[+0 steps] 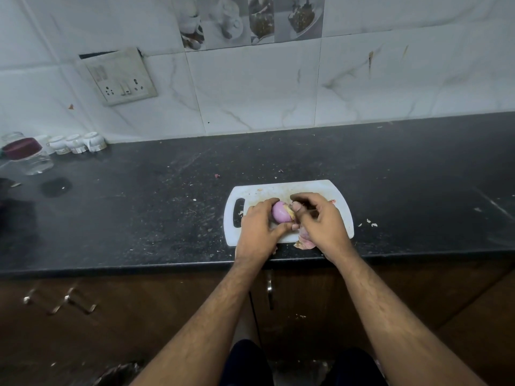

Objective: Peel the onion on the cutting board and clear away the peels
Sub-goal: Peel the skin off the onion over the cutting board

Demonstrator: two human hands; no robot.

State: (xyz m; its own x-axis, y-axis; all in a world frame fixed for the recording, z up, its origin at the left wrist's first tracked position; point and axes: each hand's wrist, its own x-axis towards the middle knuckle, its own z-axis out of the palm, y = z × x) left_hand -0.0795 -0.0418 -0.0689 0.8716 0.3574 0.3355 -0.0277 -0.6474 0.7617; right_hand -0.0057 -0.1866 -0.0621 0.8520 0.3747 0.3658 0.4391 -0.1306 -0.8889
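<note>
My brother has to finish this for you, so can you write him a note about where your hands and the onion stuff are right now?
Left hand: holds the onion over the white cutting board, grip curled round it.
Right hand: pinches skin at the onion's right end.
Done: most of the onion shows smooth and purple, so it is largely peeled.
Loose peels lie at the board's front edge under the right hand; small scraps sit on the black counter.
Left: pull off the last skin, then clear away the peels.

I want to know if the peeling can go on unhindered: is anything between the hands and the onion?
Nothing visible is. The left hand already grips the onion over the white cutting board, and the right hand pinches at its right end. Loose peels lie beneath the right hand at the board's near edge.
</note>
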